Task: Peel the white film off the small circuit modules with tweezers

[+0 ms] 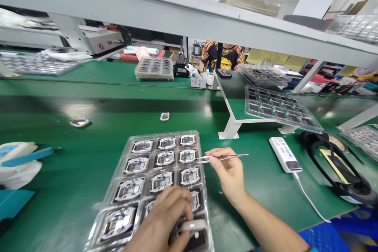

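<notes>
The left hand (168,212) grasps a pale-rimmed module (193,225) between thumb and fingers over the tray (204,179), close to the tray's near right corner; whether the module is clear of its cell cannot be told. The right hand (233,179) grips metal tweezers (241,155), tips slightly parted and directed at the tray's right edge. The tray lies on the desk (67,173). Handling: the module is judged light and rigid, with a smooth rim that may slip. The adjacent modules (162,181) show exposed circuitry, presumably fragile. Hold each unit by opposite sides of its rim; do not press on the circuitry. The tray appears to be thin clear plastic, liable to flex; support it at two opposite edges, never at one corner.
</notes>
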A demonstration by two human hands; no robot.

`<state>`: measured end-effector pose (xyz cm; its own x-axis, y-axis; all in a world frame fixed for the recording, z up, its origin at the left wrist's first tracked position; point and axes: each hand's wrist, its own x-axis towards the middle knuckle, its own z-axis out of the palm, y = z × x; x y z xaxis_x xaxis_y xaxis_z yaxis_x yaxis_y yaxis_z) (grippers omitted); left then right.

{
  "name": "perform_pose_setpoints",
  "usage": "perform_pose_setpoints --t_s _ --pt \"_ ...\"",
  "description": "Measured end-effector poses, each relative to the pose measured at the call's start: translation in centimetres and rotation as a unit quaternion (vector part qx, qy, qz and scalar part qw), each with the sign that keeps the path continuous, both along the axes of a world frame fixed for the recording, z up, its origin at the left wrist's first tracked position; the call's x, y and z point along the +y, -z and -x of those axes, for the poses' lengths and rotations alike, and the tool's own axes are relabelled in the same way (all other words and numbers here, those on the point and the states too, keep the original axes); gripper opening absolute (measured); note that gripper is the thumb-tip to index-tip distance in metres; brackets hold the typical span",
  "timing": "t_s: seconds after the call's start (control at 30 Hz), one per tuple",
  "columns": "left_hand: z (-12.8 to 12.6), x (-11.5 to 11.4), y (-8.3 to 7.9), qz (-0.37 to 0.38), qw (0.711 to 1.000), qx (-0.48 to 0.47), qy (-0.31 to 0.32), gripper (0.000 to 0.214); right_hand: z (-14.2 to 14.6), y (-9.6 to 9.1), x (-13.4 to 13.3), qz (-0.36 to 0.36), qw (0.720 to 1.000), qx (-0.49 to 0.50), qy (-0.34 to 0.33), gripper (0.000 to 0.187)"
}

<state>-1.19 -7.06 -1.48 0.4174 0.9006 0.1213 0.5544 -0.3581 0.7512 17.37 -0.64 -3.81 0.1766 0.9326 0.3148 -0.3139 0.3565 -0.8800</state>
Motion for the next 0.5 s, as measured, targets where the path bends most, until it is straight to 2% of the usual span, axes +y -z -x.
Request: perform_pose_setpoints --t_s 0.03,0.1,0.17,0.27,0.5 --pt "-0.2 0.9 -0.8 0.061 0.997 -0.054 -0.005 0.012 0.0 0.0 0.0 0.001 1.000 0.015 0.009 0.012" --pt "-0.5 2.6 -2.1 0.201 0.967 -0.154 -0.009 0.002 -0.1 -0.2 0.0 0.010 0.999 0.049 0.017 0.014" --pt "-0.9 3.9 -2.9 0.287 0.931 -0.220 -0.053 0.018 -0.1 -0.3 -0.1 0.021 0.997 0.073 0.009 0.015" --pt "-1.4 4.8 -3.0 0.316 0.911 -0.245 -0.103 0.037 0.0 -0.5 -0.4 0.028 0.996 0.078 -0.011 0.015" --pt "-1.4 4.7 -2.1 0.320 0.907 -0.249 -0.111 0.056 0.4 -0.1 -1.0 0.038 0.999 -0.001 -0.023 0.010"
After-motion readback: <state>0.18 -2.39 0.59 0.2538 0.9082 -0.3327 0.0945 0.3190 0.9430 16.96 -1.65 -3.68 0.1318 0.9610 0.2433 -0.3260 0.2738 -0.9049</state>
